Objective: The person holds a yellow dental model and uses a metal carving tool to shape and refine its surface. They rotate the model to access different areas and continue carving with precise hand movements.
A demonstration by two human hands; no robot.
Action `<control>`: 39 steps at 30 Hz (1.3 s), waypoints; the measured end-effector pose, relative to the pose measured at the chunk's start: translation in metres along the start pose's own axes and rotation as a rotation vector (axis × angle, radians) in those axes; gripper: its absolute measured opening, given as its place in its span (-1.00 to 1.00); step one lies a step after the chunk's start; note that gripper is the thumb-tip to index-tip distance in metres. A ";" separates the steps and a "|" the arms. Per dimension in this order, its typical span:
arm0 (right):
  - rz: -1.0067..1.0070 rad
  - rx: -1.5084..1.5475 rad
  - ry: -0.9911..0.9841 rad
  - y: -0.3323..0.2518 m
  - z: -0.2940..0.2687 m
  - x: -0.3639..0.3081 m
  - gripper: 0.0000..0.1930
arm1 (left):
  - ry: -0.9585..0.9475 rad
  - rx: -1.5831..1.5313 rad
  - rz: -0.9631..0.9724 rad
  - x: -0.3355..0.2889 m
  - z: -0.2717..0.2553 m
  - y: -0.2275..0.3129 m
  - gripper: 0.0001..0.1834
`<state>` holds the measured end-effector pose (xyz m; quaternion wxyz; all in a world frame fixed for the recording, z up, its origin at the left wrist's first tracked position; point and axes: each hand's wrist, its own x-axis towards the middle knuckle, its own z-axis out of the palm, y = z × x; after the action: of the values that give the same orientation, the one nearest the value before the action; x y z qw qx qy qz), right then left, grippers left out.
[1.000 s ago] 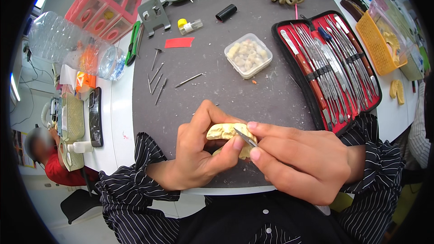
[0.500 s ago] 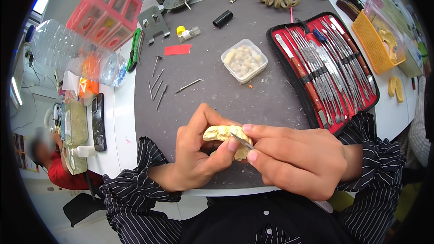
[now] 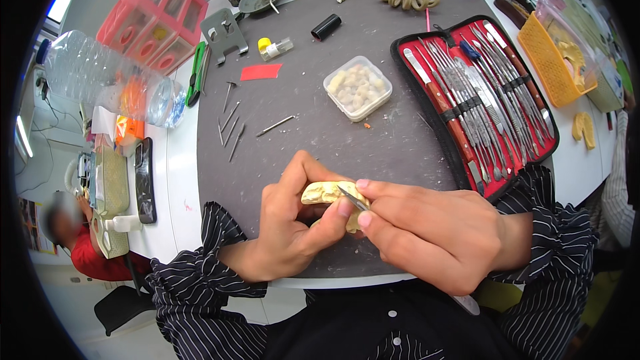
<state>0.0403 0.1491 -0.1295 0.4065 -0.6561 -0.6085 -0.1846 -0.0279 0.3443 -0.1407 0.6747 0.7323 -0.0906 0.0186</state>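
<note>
My left hand [image 3: 287, 227] is closed round a pale yellow plaster dental model [image 3: 321, 192], curved like a jaw arch. The thumb presses its near side, and the fingers behind it are partly hidden. In a pinch between thumb and fingers, my right hand [image 3: 443, 237] grips a slim pointed metal carving tool [image 3: 353, 199]. Its tip rests on or just over the model's ridge; whether it touches, I cannot tell. My palm hides the tool's handle. Both hands are close together above the near edge of the grey mat [image 3: 267, 160].
A red-lined tool case [image 3: 490, 100] lies open on the right, full of metal instruments. Beyond my hands sits a clear box of tooth-like pieces [image 3: 358, 90]. Several burs [image 3: 276, 125] lie left. A yellow basket [image 3: 543, 60], large bottle [image 3: 100, 73] and pink drawers [image 3: 153, 17] stand around.
The dental model is turned or tilted slightly in my left hand. My right hand has shifted a little, with the tool tip still at the model's ridge. The tabletop objects stay put.
</note>
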 end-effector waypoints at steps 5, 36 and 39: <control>0.024 -0.046 0.051 0.001 0.008 -0.002 -0.82 | 0.048 -0.108 -0.043 -0.002 0.002 -0.002 -0.80; 0.103 0.006 -0.042 0.002 0.000 -0.004 -0.74 | 0.008 -0.114 -0.059 -0.001 -0.002 0.000 -0.79; 0.043 0.000 0.045 0.003 0.001 0.001 -0.78 | -0.020 -0.078 -0.015 -0.001 -0.001 0.004 -0.79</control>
<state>0.0431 0.1507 -0.1300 0.4241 -0.6648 -0.5847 -0.1907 -0.0290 0.3450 -0.1368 0.7020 0.7062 -0.0924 0.0026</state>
